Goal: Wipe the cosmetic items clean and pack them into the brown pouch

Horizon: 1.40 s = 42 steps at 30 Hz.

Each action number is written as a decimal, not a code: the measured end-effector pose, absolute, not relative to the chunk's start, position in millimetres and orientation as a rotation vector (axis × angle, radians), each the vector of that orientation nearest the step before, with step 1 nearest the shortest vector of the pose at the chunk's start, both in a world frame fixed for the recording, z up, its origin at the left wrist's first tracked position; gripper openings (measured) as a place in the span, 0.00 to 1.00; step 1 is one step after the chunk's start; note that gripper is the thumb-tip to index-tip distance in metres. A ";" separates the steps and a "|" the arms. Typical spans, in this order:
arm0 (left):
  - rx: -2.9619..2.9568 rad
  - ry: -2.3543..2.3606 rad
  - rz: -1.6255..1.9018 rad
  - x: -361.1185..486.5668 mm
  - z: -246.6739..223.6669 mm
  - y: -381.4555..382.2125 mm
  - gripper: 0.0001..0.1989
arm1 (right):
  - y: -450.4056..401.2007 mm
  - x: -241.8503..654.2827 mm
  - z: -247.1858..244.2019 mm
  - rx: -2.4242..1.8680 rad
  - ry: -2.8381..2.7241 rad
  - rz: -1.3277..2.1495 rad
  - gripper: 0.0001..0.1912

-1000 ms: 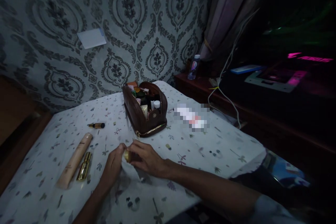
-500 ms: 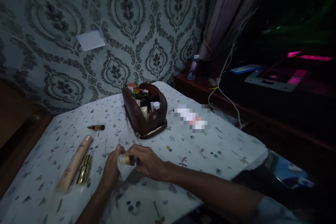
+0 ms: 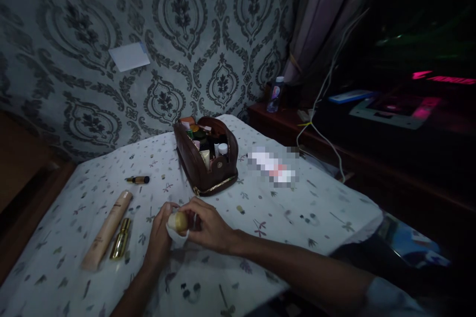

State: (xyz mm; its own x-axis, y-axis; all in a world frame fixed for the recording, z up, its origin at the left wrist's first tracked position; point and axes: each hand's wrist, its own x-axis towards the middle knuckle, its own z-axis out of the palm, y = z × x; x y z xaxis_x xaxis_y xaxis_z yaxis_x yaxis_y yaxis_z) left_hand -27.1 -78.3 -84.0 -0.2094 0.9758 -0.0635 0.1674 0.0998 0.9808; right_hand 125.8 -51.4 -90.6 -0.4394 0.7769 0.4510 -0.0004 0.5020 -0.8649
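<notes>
I had the left hand (image 3: 160, 230) closed around a white cloth (image 3: 177, 239) and a small gold-coloured container (image 3: 180, 221), the right hand (image 3: 210, 230) gripping its other side, apparently so 2 grips would steady it above the printed sheet (image 3: 297, 228). The brown bag (image 3: 191, 163) stood upright and unzipped just beyond, its wide mouth presumably for easy reach, while a beige tube (image 3: 107, 233), a gold bottle (image 3: 120, 242) and a black-and-gold piece (image 3: 137, 180) lay leftward, seemingly to spare working room.
</notes>
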 end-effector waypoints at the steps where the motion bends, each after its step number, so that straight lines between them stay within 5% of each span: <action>1: 1.195 1.559 1.220 -27.1 -83.2 -79.0 0.27 | -50.9 125.4 -90.5 -0.665 -1.809 1.034 0.16; 8: 1.430 1.636 1.223 -26.1 -83.5 -83.8 0.27 | -50.7 122.4 -98.6 -0.708 -1.879 0.899 0.16; 14: 1.620 1.567 1.027 -22.5 -86.4 -85.8 0.24 | -50.1 121.3 -110.8 -0.625 -1.927 0.753 0.25; 19: 1.592 1.553 1.098 -25.8 -86.7 -83.7 0.18 | -49.0 122.0 -107.5 -0.640 -1.966 0.821 0.14; 28: 1.534 1.600 1.179 -24.1 -84.2 -84.4 0.19 | -49.7 119.9 -105.4 -0.636 -1.923 0.917 0.09; 36: 1.439 1.592 1.217 -24.8 -80.3 -86.2 0.21 | -49.3 121.9 -108.1 -0.593 -1.919 1.068 0.27; 42: 1.349 1.598 1.250 -33.6 -84.4 -81.5 0.24 | -52.9 124.1 -100.4 -0.565 -1.883 1.234 0.23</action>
